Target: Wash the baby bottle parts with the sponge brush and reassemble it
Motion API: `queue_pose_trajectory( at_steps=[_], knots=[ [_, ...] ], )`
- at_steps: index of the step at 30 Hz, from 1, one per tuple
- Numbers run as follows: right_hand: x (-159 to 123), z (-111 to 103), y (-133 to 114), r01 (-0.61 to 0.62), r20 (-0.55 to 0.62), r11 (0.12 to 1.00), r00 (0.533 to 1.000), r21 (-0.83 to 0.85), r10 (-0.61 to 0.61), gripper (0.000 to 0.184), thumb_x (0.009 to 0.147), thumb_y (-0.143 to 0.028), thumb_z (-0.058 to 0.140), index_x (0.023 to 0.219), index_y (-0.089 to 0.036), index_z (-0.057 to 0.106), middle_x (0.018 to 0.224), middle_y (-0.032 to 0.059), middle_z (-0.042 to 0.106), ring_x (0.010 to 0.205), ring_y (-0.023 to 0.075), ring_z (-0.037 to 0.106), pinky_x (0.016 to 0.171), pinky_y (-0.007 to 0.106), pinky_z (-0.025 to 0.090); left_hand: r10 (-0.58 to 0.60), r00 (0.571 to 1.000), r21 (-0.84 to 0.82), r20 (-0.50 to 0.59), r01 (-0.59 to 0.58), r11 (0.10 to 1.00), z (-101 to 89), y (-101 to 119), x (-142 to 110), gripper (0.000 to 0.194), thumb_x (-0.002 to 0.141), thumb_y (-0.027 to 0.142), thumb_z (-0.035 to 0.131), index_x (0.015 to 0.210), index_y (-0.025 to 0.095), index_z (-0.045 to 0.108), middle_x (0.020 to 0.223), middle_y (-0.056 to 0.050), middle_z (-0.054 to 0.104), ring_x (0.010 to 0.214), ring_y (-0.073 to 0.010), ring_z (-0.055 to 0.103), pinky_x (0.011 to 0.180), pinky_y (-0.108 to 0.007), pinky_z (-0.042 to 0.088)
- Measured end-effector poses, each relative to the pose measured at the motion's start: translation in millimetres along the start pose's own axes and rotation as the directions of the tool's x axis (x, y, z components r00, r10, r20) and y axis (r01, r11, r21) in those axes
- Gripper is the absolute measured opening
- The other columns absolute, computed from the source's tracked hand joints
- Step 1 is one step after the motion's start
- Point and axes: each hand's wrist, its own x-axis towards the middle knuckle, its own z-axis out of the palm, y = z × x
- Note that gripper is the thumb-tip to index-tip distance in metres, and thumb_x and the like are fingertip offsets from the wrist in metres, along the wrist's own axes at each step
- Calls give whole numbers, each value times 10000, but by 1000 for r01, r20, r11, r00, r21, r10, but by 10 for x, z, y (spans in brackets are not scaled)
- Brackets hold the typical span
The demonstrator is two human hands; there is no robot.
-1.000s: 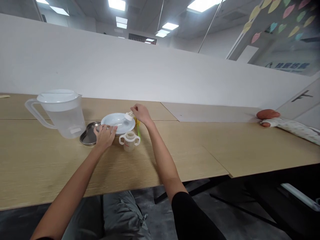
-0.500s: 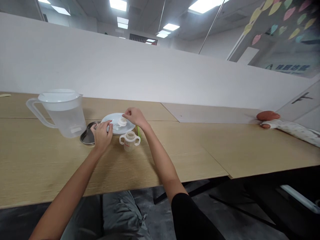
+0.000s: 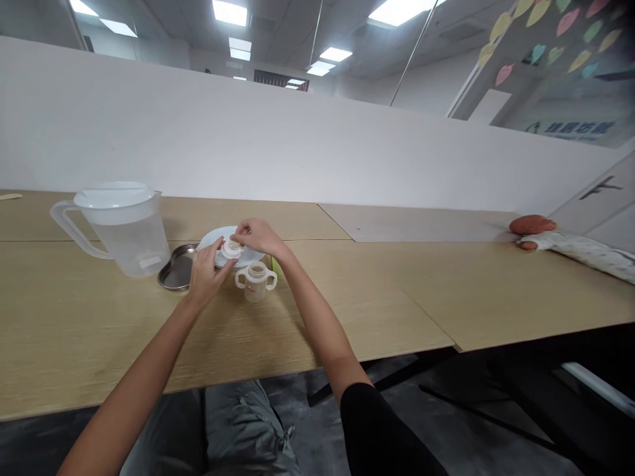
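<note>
Over the white plate (image 3: 254, 258), a baby bottle nipple with its white collar (image 3: 231, 250) is between my two hands. My left hand (image 3: 205, 271) grips the collar from the left, with thumb and fingers around its sides. My right hand (image 3: 260, 237) pinches at the top of the nipple, fingertips together; the exact contact is too small to make out. Just in front of the plate stands an uncapped baby bottle (image 3: 256, 284) with two side handles, upright on the table. A green item (image 3: 275, 268) lies partly hidden behind it, beside my right wrist.
To the left stands a large lidded plastic pitcher (image 3: 129, 231) of clear liquid. Between it and my left hand sits a curved metal tray (image 3: 177, 268). A white wall (image 3: 297, 152) borders the wooden table (image 3: 367, 297). A doll-like bundle (image 3: 585, 251) lies far right.
My left hand has closed around the nipple's collar, which has shifted slightly left. My right hand has moved left and down onto the nipple. The bottle stays where it stood.
</note>
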Motion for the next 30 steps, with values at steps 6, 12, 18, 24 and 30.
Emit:
queue_pose_trajectory(
  at_steps=[6,12,18,24,30],
  knots=[
    [-78,91,-130,77,69,993,995,-89,-71,204,793,-285,701,945,-162,643,874,15,691,700,124,622,647,223,423,-29,995,-1,-92,29,1000,54,40,-31,564,947,613,404,1284,192,568,1248,-126,650,1185,-269,580,1046,-394,416],
    [-131,181,-253,161,67,903,987,-399,-146,116,803,-213,598,893,-157,647,883,100,701,817,217,618,674,280,401,5,997,1,-77,-5,1000,37,38,-55,590,964,615,344,1296,182,567,1241,-134,659,1182,-264,593,1054,-410,424],
    [-123,197,-242,217,82,878,976,-427,-201,128,793,-142,535,882,-169,622,835,83,688,767,213,600,665,287,395,16,997,27,-72,-14,1000,57,68,-59,589,972,608,321,1309,193,568,1270,-128,654,1215,-262,586,1081,-421,413],
    [82,182,10,73,32,970,996,230,-83,25,787,-182,601,762,-179,597,640,-26,628,581,109,587,603,207,449,8,991,62,-130,0,998,29,52,-44,539,969,573,390,1300,189,573,1283,-128,645,1229,-270,576,1074,-431,417],
    [227,23,433,-201,-45,879,969,432,244,136,830,-270,634,749,-162,618,732,25,682,568,98,594,579,220,503,12,993,20,-120,-9,1000,67,8,-51,525,974,536,401,1308,165,562,1300,-145,632,1239,-269,563,1083,-413,391]
  ],
)
